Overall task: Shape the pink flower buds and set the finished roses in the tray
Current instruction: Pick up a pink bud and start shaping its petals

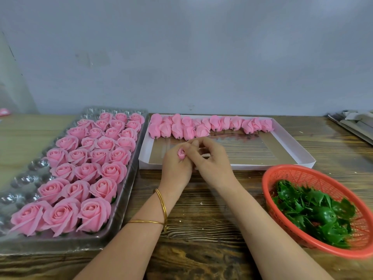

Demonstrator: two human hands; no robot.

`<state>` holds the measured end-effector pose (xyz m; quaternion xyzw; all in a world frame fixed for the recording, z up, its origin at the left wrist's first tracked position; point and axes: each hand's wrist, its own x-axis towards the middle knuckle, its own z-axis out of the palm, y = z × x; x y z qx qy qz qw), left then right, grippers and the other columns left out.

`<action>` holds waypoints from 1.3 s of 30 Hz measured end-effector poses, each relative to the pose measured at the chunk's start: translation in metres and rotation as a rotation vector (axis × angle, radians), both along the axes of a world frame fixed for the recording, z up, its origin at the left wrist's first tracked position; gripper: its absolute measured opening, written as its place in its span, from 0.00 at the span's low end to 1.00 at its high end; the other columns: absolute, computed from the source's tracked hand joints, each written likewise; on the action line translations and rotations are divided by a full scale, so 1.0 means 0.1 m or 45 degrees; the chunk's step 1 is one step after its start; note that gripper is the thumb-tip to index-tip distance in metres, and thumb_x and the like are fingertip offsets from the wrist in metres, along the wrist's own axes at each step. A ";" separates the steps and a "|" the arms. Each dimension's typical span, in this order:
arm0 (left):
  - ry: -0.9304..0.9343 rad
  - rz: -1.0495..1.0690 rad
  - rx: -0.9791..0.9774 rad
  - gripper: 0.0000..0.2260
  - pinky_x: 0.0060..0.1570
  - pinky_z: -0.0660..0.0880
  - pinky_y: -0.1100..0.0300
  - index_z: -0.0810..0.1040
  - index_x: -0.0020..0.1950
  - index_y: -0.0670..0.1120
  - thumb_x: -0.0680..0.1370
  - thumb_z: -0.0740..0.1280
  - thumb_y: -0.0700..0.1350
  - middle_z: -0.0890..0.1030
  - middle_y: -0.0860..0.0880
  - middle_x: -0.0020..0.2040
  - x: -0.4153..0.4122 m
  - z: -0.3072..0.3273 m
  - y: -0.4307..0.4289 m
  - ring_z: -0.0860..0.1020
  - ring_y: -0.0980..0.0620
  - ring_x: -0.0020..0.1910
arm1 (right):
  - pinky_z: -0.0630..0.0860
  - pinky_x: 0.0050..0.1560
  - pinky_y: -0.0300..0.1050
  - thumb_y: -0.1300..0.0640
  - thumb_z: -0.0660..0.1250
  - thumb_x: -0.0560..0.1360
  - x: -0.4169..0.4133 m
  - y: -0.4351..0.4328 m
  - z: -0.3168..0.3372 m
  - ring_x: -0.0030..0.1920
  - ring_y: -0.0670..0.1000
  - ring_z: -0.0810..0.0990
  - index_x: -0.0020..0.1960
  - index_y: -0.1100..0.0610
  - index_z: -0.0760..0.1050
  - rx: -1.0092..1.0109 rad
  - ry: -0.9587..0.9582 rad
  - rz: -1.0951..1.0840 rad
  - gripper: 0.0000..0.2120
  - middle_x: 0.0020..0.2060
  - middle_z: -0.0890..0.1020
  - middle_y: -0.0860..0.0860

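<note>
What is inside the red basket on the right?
The red basket holds a loose pile of green, spiky-edged leaf pieces, some dome-shaped with small holes. The pile covers the basket's floor, so anything lying beneath it cannot be seen.

Single head cam, looking forward and down, close over both hands [193,160], wall just beyond them.

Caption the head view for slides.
Left hand and right hand hold a pink bud over the white box; finished roses sit in the tray.
</note>
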<state>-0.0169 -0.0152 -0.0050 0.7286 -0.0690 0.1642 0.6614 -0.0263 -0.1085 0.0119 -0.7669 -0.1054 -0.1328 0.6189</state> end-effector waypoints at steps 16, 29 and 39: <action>0.142 -0.036 -0.314 0.22 0.41 0.78 0.59 0.77 0.47 0.32 0.79 0.65 0.54 0.79 0.33 0.44 -0.02 0.03 -0.01 0.80 0.43 0.42 | 0.77 0.42 0.46 0.71 0.74 0.63 0.01 -0.05 -0.06 0.39 0.47 0.77 0.44 0.53 0.75 -0.041 0.092 0.284 0.18 0.36 0.78 0.48; 0.068 -0.225 -0.271 0.14 0.43 0.73 0.55 0.76 0.41 0.38 0.75 0.69 0.49 0.75 0.46 0.33 -0.06 0.09 0.02 0.74 0.50 0.38 | 0.77 0.49 0.42 0.77 0.68 0.69 -0.02 -0.11 0.05 0.44 0.49 0.81 0.45 0.56 0.79 -0.005 0.153 0.354 0.17 0.40 0.83 0.52; 0.167 -0.183 -0.246 0.17 0.52 0.79 0.48 0.75 0.36 0.49 0.74 0.65 0.62 0.78 0.36 0.40 -0.01 0.03 0.00 0.80 0.41 0.46 | 0.74 0.44 0.35 0.76 0.72 0.67 -0.01 -0.09 0.03 0.40 0.47 0.76 0.47 0.57 0.76 0.030 0.169 0.312 0.18 0.37 0.77 0.52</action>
